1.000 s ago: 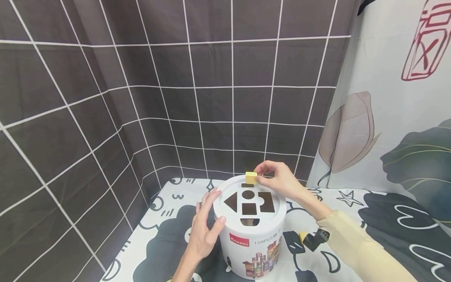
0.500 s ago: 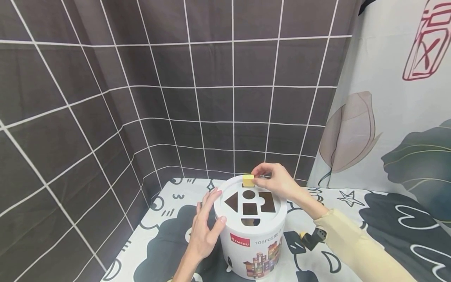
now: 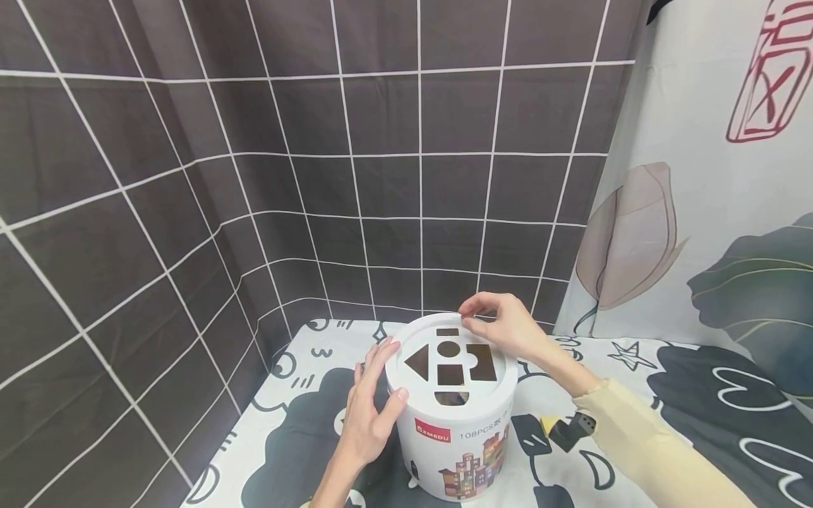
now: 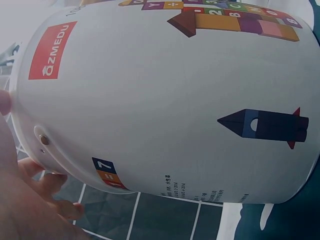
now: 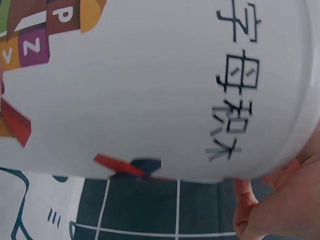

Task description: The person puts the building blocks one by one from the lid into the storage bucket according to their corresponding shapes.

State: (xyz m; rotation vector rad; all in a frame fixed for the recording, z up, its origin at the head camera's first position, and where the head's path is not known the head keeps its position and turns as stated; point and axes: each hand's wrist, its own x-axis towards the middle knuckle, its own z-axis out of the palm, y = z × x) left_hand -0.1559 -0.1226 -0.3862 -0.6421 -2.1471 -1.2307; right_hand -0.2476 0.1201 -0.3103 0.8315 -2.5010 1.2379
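Observation:
A white round bucket [image 3: 454,451] stands on the patterned cloth, printed with building-block pictures and a red label. Its white lid [image 3: 416,401] has several cut-out holes: a triangle, a circle, a square, slots and a notched shape. My left hand [image 3: 368,416] rests against the bucket's left side, fingers and thumb extended along the lid's rim. The right hand [image 3: 504,328] is at the far right of the rim, thumb and fingers loosely bent with nothing between them. In the right wrist view, bucket wall [image 5: 140,100] fills most of the picture and partly hides the hand.
The black-and-white cartoon cloth [image 3: 292,416] covers the surface. A dark curtain with a white grid [image 3: 381,183] hangs behind and to the left, a white printed sheet [image 3: 718,183] at the right. A small black device [image 3: 571,430] sits at the right wrist.
A yellow block pinched in the right hand moved left to the far slot, and now it is out of sight. The right hand has drawn slightly back right. The left hand stays put.

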